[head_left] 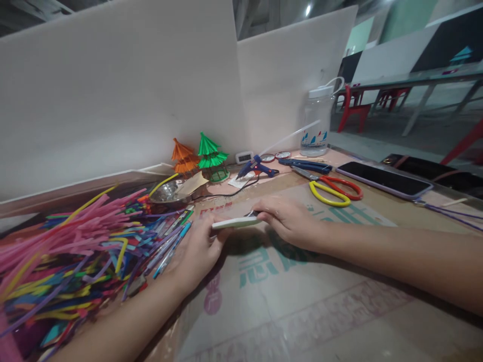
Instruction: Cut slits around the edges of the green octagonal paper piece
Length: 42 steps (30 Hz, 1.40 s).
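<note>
Both my hands hold a thin white flat piece (234, 222) just above the cardboard-covered table (287, 301). My left hand (198, 251) grips its left end, fingers curled under it. My right hand (289, 218) pinches its right end, knuckles up. A heap of coloured straws (71, 246) lies right beside my left forearm.
Behind the hands stand an orange paper tower (183, 157) and a green one (211, 157), a metal bowl (168, 193), a blue glue gun (256, 167), yellow-and-red scissors (332, 191), a phone (385, 179) and a clear jar (317, 125). White boards (113, 90) wall the back.
</note>
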Each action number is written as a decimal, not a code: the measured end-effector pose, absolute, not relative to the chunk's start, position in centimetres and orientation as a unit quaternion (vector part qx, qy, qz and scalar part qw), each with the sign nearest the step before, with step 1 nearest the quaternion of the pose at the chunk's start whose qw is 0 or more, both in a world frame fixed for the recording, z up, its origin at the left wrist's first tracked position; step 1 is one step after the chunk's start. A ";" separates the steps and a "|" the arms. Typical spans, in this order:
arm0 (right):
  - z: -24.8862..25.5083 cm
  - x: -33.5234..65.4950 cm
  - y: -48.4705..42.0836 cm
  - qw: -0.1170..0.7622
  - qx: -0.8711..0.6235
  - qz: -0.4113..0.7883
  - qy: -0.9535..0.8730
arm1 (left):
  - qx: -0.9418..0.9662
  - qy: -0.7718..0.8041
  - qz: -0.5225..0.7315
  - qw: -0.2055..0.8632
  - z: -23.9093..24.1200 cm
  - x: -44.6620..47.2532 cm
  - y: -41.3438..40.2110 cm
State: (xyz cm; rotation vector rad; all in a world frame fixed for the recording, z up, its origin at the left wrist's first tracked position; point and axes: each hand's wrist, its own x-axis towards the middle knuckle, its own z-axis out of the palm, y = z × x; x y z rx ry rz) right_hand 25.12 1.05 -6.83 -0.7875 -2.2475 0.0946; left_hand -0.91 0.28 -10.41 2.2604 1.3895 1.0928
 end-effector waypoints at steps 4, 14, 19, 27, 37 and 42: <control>-7.0 25.3 1.4 0.387 -0.331 0.047 -0.859 | 0.768 0.481 0.395 0.149 -10.2 -0.8 0.3; -6.8 25.1 1.2 0.354 -0.322 0.052 -0.877 | 0.777 0.469 0.392 0.150 -10.1 -1.0 0.2; -6.9 25.3 1.4 0.361 -0.318 0.049 -0.875 | 0.774 0.473 0.397 0.141 -10.0 -0.9 0.2; -7.0 25.1 1.2 0.361 -0.295 0.054 -0.883 | 0.779 0.468 0.389 0.155 -10.3 -1.0 0.3; -6.8 25.2 1.0 0.368 -0.283 0.022 -0.886 | 0.799 0.471 0.358 0.108 -9.8 -0.8 0.1; -6.9 25.1 1.0 0.364 -0.281 0.017 -0.888 | 0.800 0.469 0.356 0.114 -9.7 -0.7 0.0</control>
